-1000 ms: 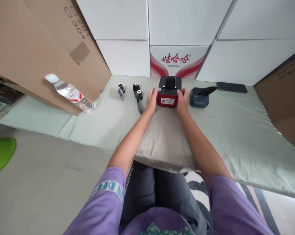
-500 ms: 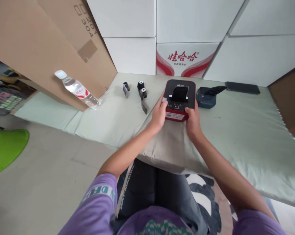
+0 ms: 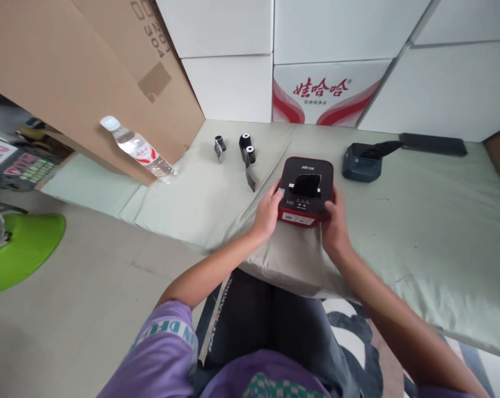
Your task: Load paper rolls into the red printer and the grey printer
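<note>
Head view: both hands hold a red-and-black label printer (image 3: 305, 190), the landmark here. Left hand (image 3: 267, 213) clasps its left side, fingers curled on the edge; right hand (image 3: 335, 224) clasps the right front corner, thumb on top. Printer sits on the near edge of a grey-beige pillow (image 3: 283, 257), which lies on a pale green mat (image 3: 419, 221).

Change over the last second: printer has been drawn from farther back on the mat toward the person, and its black top with the paper slot now shows more fully than the red front label. Judged from this, the printer is being brought to a working spot close to the body; both grips stay closed on it.

Up and left of the printer: three small black label rolls (image 3: 246, 149), well apart from it. Up and right: a dark blue-grey second printer (image 3: 363, 163) with lid raised, near but not touching. Beyond that, a black flat device (image 3: 434, 145). Far left of the printer, a water bottle (image 3: 140, 150) leans on a cardboard sheet (image 3: 67, 72). Behind the printer, white cartons, one a red-printed carton (image 3: 326, 94).
</note>
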Demonstrator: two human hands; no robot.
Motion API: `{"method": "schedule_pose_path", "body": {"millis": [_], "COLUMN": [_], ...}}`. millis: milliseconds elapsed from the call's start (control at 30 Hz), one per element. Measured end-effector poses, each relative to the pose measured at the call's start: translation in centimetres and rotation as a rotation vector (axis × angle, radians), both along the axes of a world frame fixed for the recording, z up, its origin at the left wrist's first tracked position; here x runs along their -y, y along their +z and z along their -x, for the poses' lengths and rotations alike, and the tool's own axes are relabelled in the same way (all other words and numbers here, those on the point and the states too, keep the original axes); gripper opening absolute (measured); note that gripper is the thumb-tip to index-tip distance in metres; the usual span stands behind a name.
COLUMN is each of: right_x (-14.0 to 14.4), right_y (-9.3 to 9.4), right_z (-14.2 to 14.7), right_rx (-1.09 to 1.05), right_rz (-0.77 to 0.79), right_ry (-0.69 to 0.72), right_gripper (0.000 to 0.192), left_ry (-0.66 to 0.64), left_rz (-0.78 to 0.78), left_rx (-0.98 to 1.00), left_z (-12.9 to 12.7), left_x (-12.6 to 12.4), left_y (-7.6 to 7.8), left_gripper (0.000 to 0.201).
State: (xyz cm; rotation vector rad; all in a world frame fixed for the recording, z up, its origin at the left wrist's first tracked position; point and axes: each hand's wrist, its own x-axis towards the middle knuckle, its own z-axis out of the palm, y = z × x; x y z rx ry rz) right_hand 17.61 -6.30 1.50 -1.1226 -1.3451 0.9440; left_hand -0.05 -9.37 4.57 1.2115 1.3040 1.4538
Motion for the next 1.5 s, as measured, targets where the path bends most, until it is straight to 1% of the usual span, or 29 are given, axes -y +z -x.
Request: {"method": "schedule_pose_path", "body": {"millis": [67,133,233,300,400,467,533,667,733,800,867,933,967,1000,1067,1167,1233,1267,1367,1433,1500], "right_x": [-2.1,-4.3,-6.1,-6.1,-5.2,-4.7,-4.6,-5.0,-5.1,-5.2,-5.1,-5.0,-5.0,-4.9,-4.9,-4.9,-4.9,-4.9,-5.1,-5.3,-5.5], "right_y": [0.6,0.7,0.1,-0.6,-1.3,-1.4,-1.4,-1.7,-1.9,-2.0,-1.9,-1.7,-1.6,-1.6,-1.6,-1.8,-1.9,-2.0,-2.1,-2.1,-2.1], "right_z": [-0.4,-0.5,-0.3,0.0,0.5,0.7,0.8,0.9,1.1,1.2,1.4,1.5,1.5,1.5,1.4,1.3,1.2,1.2,1.2,1.1,1.1], "right_rx": [-0.245,-0.370,-0.384,-0.306,-0.126,-0.079,-0.149,-0.360,-0.443,-0.525,-0.609,-0.683,-0.708,-0.718,-0.700,-0.641,-0.625,-0.622,-0.599,-0.569,-0.539], "right_rz": [0.102,0.141,0.138,0.115,0.062,0.042,0.038,0.028,0.029,0.043,0.068,0.088,0.093,0.091,0.075,0.043,0.029,0.026,0.024,0.025,0.025], "right_ry": [-0.022,-0.027,0.016,0.049,0.046,0.023,0.012,0.000,-0.024,-0.036,-0.042,-0.047,-0.048,-0.045,-0.034,-0.028,-0.022,-0.020,-0.028,-0.039,-0.056], "right_gripper": [0.063,0.066,0.075,0.081,0.088,0.090,0.087,0.073,0.066,0.060,0.057,0.058,0.059,0.060,0.059,0.050,0.049,0.049,0.053,0.058,0.063], "left_ry": [-0.052,-0.175,-0.370,-0.427,-0.387,-0.361,-0.367,-0.361,-0.367,-0.417,-0.477,-0.506,-0.506,-0.502,-0.483,-0.433,-0.366,-0.331,-0.274,-0.259,-0.176], "left_rz": [-0.027,-0.057,-0.127,-0.160,-0.118,-0.079,-0.072,-0.092,-0.122,-0.151,-0.163,-0.161,-0.161,-0.164,-0.177,-0.193,-0.154,-0.120,-0.035,-0.043,-0.087], "left_rx": [0.002,-0.005,0.019,0.057,0.045,0.018,0.015,-0.003,0.004,0.041,0.081,0.098,0.100,0.097,0.078,-0.031,-0.112,-0.142,-0.240,-0.344,-0.451], "left_z": [1.3,2.6,3.9,4.3,4.3,4.2,4.1,4.1,4.1,4.2,4.2,4.3,4.3,4.4,4.6,4.9,5.0,5.0,4.8,4.8,5.0], "left_x": [-1.8,-3.7,-5.4,-5.7,-5.7,-5.8,-5.8,-5.9,-5.9,-6.0,-6.2,-6.5,-6.7,-6.7,-6.8,-6.6,-6.6,-6.7,-7.1,-7.3,-6.9], "left_y": [-0.3,-0.7,-1.3,-1.8,-2.4,-2.5,-2.4,-2.2,-2.4,-2.8,-3.4,-3.9,-4.1,-4.2,-4.3,-3.9,-3.3,-3.0,-1.7,-0.9,-0.2], "left_gripper": [0.058,0.067,0.081,0.085,0.089,0.091,0.089,0.082,0.084,0.096,0.113,0.125,0.128,0.128,0.120,0.093,0.074,0.067,0.063,0.062,0.060]}}
